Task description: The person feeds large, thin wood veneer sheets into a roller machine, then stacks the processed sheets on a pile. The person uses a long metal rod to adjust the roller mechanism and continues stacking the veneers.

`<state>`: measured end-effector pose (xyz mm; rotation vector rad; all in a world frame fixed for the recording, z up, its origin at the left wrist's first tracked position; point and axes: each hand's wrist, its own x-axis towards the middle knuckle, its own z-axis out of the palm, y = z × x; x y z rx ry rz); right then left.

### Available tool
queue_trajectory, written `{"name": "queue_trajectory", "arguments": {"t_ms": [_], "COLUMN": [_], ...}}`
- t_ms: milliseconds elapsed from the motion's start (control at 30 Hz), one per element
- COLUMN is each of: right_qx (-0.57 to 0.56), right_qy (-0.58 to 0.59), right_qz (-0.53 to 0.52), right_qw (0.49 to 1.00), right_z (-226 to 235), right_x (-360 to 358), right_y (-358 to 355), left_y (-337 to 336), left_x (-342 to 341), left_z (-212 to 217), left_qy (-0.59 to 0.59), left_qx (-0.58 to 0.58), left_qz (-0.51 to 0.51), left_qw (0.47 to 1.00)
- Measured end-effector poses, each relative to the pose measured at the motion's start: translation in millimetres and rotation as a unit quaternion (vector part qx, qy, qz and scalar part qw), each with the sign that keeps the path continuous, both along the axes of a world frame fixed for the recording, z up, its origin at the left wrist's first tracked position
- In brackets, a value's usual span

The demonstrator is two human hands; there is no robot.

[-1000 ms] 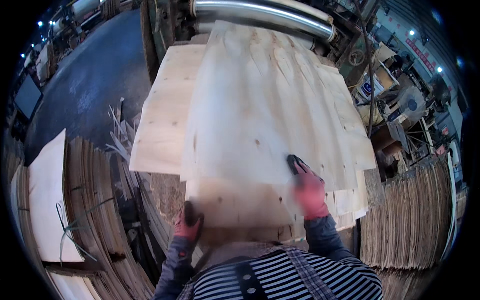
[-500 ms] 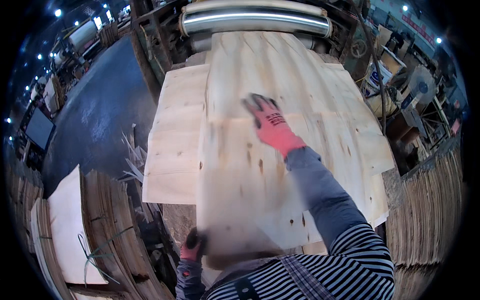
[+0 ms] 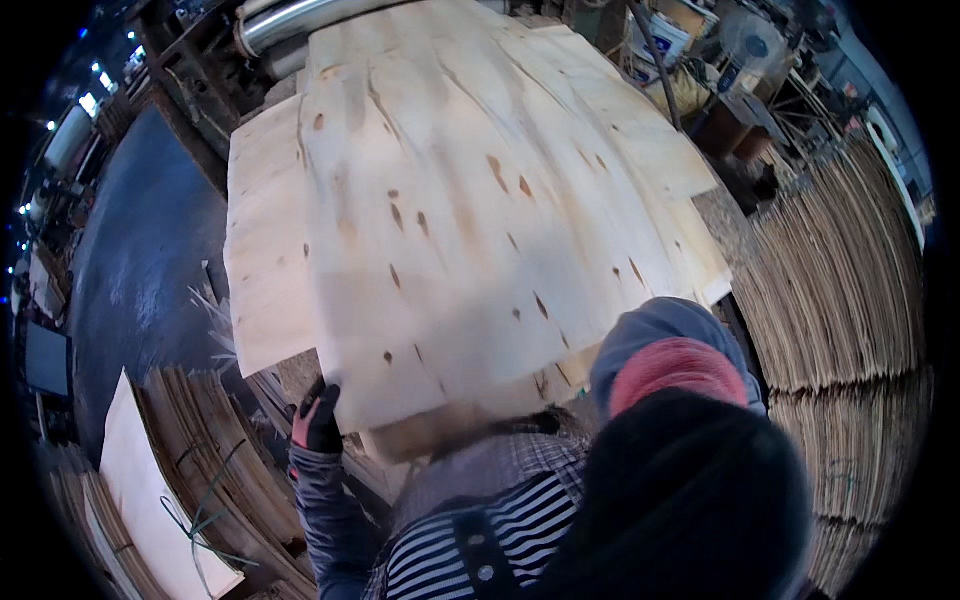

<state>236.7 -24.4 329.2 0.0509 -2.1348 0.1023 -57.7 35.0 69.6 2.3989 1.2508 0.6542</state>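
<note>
Fingers of the left hand (image 3: 318, 420), gloved in black and red, are curled closed on the near left corner of the top veneer sheet (image 3: 470, 200). Fingers of the right hand (image 3: 668, 368) cannot be made out: only a red glove back and a grey sleeve cuff are seen, close under the camera, beside the sheet's near right edge; grip cannot be told.

Largest first. The veneer sheet, pale with dark knots, is spread over the veneer stack (image 3: 262, 240) and overhangs its near edge. A steel roller (image 3: 290, 22) is seen at the far end. Stacked veneer (image 3: 850, 290) stands to the right, more sheets (image 3: 150, 470) at lower left, and loose splinters (image 3: 215, 320) lie by the stack's left side.

Judgement: the sheet looks thin and split-prone along the grain. A level lift from both near corners would be advised, edges matched to the stack below before release. Pinching at a knot or crack would be best avoided.
</note>
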Motion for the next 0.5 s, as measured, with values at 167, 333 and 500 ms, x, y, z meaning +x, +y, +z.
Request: {"name": "queue_trajectory", "arguments": {"t_ms": [167, 333, 500], "right_qx": [-0.018, -0.315, -0.299], "right_qy": [-0.008, -0.254, -0.055], "right_qz": [-0.304, -0.523, -0.579], "right_qw": [0.952, 0.750, 0.756], "right_z": [-9, -172, -234], "right_x": [24, 53, 76], "right_y": [-70, -34, -23], "left_y": [28, 36, 45], "left_x": [44, 50, 33], "left_z": [15, 104, 110], "left_qy": [-0.224, -0.270, -0.273], "left_qx": [-0.172, 0.095, 0.003], "left_qz": [-0.075, -0.199, -0.084], "left_qw": [0.956, 0.937, 0.958]}}
